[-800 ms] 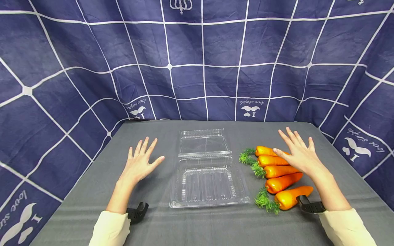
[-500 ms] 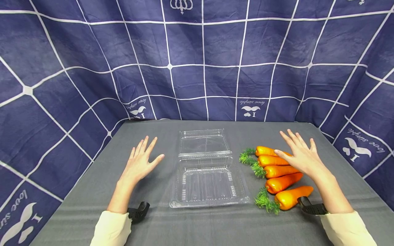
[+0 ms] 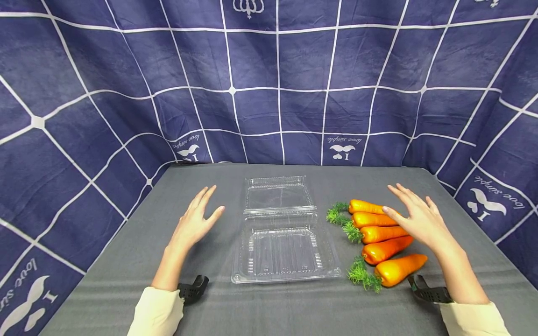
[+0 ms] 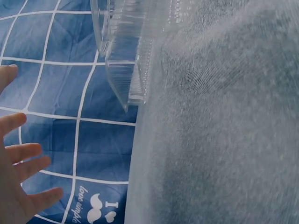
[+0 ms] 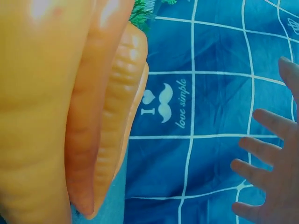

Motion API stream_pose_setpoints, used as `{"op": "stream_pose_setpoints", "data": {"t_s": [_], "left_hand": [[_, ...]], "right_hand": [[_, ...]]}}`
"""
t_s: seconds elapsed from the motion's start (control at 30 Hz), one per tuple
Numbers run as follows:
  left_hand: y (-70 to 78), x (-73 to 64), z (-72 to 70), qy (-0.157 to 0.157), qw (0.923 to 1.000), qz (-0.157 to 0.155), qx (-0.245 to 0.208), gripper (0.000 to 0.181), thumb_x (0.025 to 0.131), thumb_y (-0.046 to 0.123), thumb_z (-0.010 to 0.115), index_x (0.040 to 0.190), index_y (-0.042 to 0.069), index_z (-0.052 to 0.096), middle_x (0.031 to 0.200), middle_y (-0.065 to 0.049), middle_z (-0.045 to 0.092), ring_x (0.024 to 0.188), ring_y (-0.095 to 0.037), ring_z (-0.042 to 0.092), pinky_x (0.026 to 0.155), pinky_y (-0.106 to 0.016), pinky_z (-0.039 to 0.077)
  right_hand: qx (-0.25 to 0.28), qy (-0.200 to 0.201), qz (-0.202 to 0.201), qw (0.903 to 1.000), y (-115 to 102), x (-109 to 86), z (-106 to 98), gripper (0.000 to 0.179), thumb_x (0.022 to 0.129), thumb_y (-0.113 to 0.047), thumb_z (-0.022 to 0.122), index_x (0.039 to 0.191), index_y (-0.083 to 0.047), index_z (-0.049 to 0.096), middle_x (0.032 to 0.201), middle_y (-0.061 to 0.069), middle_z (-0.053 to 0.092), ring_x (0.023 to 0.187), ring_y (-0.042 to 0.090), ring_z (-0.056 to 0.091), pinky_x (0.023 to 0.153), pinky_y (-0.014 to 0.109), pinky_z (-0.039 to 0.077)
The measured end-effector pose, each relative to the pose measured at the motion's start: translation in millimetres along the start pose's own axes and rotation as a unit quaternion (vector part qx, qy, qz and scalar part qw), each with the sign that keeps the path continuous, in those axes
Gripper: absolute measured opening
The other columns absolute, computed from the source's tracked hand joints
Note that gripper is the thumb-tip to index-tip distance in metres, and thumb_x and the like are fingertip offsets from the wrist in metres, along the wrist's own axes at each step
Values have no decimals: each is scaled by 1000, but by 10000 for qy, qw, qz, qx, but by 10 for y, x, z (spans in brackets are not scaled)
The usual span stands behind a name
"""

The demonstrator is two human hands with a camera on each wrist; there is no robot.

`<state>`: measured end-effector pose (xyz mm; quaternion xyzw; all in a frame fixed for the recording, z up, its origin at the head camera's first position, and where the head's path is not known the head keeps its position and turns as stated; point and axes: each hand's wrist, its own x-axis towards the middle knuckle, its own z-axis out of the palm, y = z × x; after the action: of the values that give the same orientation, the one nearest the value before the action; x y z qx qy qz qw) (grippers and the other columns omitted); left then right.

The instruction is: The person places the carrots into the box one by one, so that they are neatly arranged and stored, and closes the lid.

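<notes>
My left hand (image 3: 194, 225) hovers left of a clear plastic clamshell box (image 3: 286, 252), fingers extended and holding nothing. The box lies with its lid (image 3: 277, 197) folded back behind the base. To its right several orange carrots with green tops (image 3: 363, 281) lie in a rough column. My right hand (image 3: 420, 219) hangs over the right ends of the upper carrots, covering parts of them, its fingers spread and nothing in its grasp. In the left wrist view the box's edge (image 4: 124, 70) shows beyond the fingers; close-up carrots (image 5: 42, 116) fill the left of the right wrist view.
Everything lies on a grey cloth-covered table (image 3: 269, 312). A blue curtain with white grid lines (image 3: 302, 112) rises behind the table and along both sides. Black straps with cameras (image 3: 193, 289) sit on both wrists.
Both hands turn so that their palms face more inward, and the fingers look closer together. The right hand shifts slightly right. The box and carrots stay put.
</notes>
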<state>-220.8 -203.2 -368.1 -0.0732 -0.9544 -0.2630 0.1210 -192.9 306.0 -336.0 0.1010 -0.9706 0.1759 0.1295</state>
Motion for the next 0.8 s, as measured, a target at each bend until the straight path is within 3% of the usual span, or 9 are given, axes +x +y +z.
{"op": "stream_pose_setpoints", "data": {"t_s": [0.27,0.47,0.67,0.73,0.8], "left_hand": [[48,11,52,315,9991,14,-277,58,89,49,47,141,27,32,143,-9,35,130,-32,35,92,-64,32],[103,-3,109,873,9944,75,-594,48,90,42,49,133,22,44,134,-7,46,120,-30,47,91,-54,39],[148,9,200,1510,9830,176,-1032,33,91,30,51,121,18,56,117,-6,57,104,-24,57,86,-41,47],[164,18,223,1572,9792,166,-1270,30,91,26,52,118,16,57,116,-6,58,103,-24,57,87,-40,47],[178,26,246,1541,9765,139,-1503,29,91,24,52,118,14,57,116,-7,57,103,-24,56,87,-40,47]], "right_hand": [[103,116,147,9998,-18,-86,-41,56,91,-41,49,139,-17,36,141,21,35,119,50,35,91,67,19],[218,486,288,9982,-44,-175,-47,47,91,-39,51,134,-21,44,134,17,46,113,47,43,77,64,31],[855,734,599,9918,-50,-251,-22,40,92,-36,49,130,-22,49,123,12,52,114,40,44,79,62,28],[1204,844,639,9871,-60,-276,-13,38,93,-35,48,130,-22,50,119,-3,54,120,25,44,85,61,28],[1616,1060,533,9797,-71,-295,-3,35,94,-30,49,127,-18,53,112,-19,54,116,5,46,97,45,31]]}}
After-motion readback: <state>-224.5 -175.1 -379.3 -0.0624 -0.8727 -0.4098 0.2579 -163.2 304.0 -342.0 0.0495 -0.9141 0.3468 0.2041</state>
